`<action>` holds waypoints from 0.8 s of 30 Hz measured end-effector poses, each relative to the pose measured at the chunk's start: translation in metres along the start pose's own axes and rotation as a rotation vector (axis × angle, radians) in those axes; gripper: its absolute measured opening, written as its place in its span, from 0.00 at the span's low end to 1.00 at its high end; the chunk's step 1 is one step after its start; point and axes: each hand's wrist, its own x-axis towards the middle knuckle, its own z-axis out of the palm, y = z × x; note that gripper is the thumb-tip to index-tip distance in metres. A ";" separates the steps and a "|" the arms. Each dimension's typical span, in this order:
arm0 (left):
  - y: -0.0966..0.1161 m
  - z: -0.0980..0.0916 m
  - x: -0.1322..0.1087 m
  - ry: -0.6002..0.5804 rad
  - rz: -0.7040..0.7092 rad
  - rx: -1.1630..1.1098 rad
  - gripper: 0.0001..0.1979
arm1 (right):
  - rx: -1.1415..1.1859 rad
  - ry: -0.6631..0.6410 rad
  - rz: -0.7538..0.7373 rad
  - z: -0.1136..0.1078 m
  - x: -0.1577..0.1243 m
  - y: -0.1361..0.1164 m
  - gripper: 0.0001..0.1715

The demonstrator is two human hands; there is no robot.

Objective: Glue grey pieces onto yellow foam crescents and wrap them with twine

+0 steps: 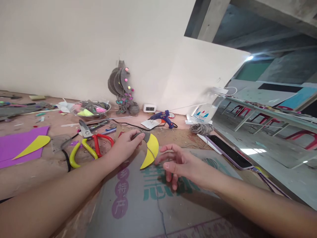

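Note:
My left hand [132, 142] pinches the upper end of a yellow crescent moon cutout [151, 150], where grey yarn [146, 136] is wrapped around it. A strand crosses the yellow face. My right hand [177, 163] is beside the crescent's right edge, its fingers loosely bent and apart; whether a fingertip touches the strand I cannot tell. Below, a thin grey strand [161, 211] runs over a printed plastic sheet [138, 215] on the table.
Scissors [85, 140] with red and yellow handles lie left, near purple sheets [22, 142]. Behind stand a blue glue gun [162, 117], a white clock [149, 108] and a bowl [91, 109] of scraps. At right are a yarn coil [201, 128] and a phone [229, 151].

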 end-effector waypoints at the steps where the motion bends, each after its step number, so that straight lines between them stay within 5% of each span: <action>1: 0.000 0.000 0.000 0.003 0.002 0.004 0.16 | -0.030 0.000 0.002 -0.002 0.002 0.002 0.27; 7: 0.000 0.001 0.000 0.016 0.016 0.066 0.16 | -0.642 0.222 -0.244 -0.021 0.017 -0.005 0.13; 14: 0.000 0.002 -0.001 -0.024 0.035 0.072 0.15 | -0.726 0.401 -0.518 -0.008 0.030 -0.031 0.11; 21: 0.001 0.002 -0.001 -0.026 0.028 0.082 0.14 | -0.633 0.453 -0.511 -0.031 0.050 -0.011 0.14; 24: 0.002 0.001 -0.001 -0.020 0.035 0.111 0.15 | -0.741 0.302 -0.384 -0.052 0.048 -0.014 0.16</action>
